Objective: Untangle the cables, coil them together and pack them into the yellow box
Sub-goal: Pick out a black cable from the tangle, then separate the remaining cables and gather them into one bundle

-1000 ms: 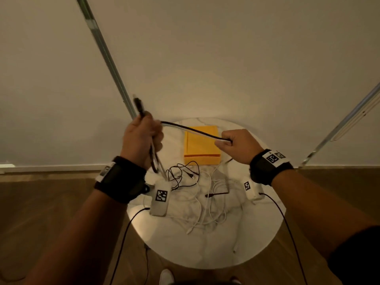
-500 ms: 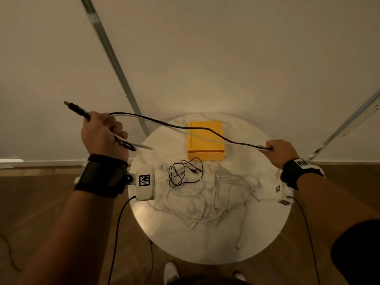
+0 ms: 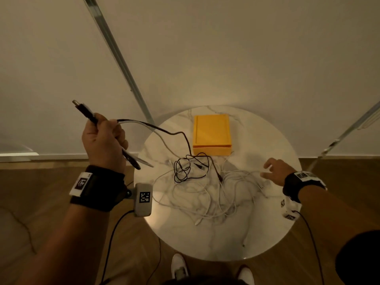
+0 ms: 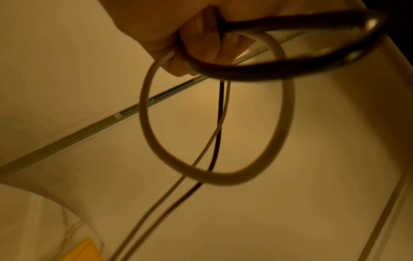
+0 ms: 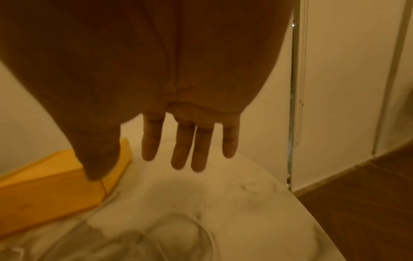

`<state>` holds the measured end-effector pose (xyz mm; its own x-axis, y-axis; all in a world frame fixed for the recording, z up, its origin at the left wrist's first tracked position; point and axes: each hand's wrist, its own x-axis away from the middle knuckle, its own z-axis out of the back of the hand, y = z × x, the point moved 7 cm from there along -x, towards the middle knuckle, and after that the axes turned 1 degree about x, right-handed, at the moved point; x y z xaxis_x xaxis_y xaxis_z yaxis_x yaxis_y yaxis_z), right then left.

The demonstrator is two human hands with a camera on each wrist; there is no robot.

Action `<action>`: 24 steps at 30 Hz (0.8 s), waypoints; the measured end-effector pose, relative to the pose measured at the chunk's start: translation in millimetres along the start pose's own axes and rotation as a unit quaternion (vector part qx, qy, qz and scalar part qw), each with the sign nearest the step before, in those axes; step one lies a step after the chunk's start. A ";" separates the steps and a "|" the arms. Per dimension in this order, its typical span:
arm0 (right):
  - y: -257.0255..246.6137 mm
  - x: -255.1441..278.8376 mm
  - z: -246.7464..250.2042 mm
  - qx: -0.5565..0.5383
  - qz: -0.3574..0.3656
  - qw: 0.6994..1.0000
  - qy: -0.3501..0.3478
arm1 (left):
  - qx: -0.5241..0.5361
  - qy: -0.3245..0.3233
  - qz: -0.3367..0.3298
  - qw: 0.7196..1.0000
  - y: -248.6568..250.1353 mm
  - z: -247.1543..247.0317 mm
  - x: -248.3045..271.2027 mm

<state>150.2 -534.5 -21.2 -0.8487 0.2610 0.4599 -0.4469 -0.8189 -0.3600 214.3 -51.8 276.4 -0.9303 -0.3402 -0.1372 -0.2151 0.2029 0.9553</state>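
Observation:
My left hand [image 3: 102,138] is raised left of the table, gripping a black cable [image 3: 152,126] and a white cable [image 3: 164,141] together. The black plug [image 3: 82,108] sticks up past my fist. The left wrist view shows a white loop [image 4: 214,178] and a black loop [image 4: 279,70] hanging from my fingers [image 4: 196,35]. Both cables sag down into a tangle of white cables [image 3: 209,194] and a thin black cable [image 3: 185,171] on the table. My right hand [image 3: 274,171] hovers open over the tangle's right side, fingers [image 5: 183,144] spread, holding nothing. The yellow box [image 3: 211,136] stands open behind.
The round white marble table [image 3: 257,233] stands against a pale wall. Wood floor surrounds it, and my white shoes [image 3: 180,266] show below its near edge. Metal rails [image 3: 117,56] run up the wall on both sides.
My right hand has let go of the cables and dropped toward the tangle, fingers now spread. The stretched cables have gone slack onto the table. My left hand has moved slightly inward.

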 end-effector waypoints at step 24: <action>-122.7 -122.5 -99.8 -0.008 -0.033 0.999 -0.042 | -0.453 -0.241 -0.051 0.857 -44.9 17.5 17.9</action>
<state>280.8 -414.9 -114.4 -0.7908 0.2702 0.5492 -0.5062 -0.7931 -0.3387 202.0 -50.9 226.4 -0.9819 0.1498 -0.1158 -0.1872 -0.6753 0.7134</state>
